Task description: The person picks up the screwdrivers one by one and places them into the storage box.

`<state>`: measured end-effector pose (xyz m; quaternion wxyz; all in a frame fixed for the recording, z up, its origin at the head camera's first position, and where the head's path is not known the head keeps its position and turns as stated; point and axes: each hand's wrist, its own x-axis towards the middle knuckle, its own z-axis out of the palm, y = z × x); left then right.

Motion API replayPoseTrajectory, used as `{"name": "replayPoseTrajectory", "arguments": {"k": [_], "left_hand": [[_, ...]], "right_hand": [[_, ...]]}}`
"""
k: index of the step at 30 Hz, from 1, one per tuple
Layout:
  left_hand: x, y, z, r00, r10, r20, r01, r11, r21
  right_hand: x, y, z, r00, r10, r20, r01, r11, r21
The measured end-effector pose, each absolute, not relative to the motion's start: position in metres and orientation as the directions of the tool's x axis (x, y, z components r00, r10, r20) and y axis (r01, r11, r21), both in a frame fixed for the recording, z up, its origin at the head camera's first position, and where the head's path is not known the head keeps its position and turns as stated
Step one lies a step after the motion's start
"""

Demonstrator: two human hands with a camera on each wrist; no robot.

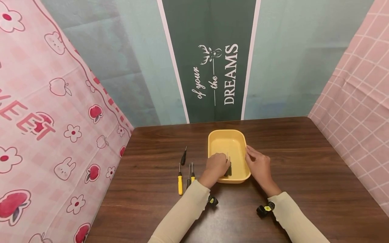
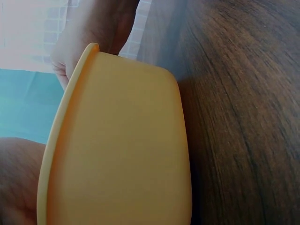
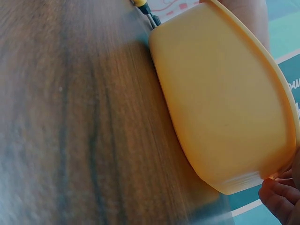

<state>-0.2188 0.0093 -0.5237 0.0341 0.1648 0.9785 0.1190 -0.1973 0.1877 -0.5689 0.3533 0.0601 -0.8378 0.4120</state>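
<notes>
A yellow plastic bin (image 1: 228, 135) stands on the table, its outer wall (image 2: 122, 140) filling much of the left wrist view. Inside it, near the front, lie dark-handled screwdrivers (image 1: 230, 168) with metal shafts pointing away. My left hand (image 1: 217, 166) reaches over the bin's left side, fingers curled round one screwdriver; the fingertips are hidden. At the right side my right hand (image 1: 258, 165) pinches the rim, and its fingers (image 3: 276, 199) show against the bin's outer wall. Left of the bin lie a yellow-handled screwdriver (image 1: 180, 185), a short black one (image 1: 183, 159) and two others, partly behind the left sleeve.
The brown wood-grain table (image 1: 304, 175) reaches back to a green and teal cloth (image 1: 212, 111) with white lettering. Pink patterned cloths hang at the left (image 1: 73, 135) and right (image 1: 358, 101). Black wrist cameras (image 1: 263, 211) sit below both hands.
</notes>
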Motion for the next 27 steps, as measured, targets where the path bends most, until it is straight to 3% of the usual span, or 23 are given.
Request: {"name": "replayPoseTrajectory", "arguments": {"k": [27], "left_hand": [[-0.2211, 0.0137, -0.5318, -0.945, 0.323, -0.05, 0.306, 0.928, 0.213]], "right_hand": [[-0.1984, 0.1883, -0.5746, -0.755, 0.193, 0.627, -0.378, 0.653, -0.656]]}}
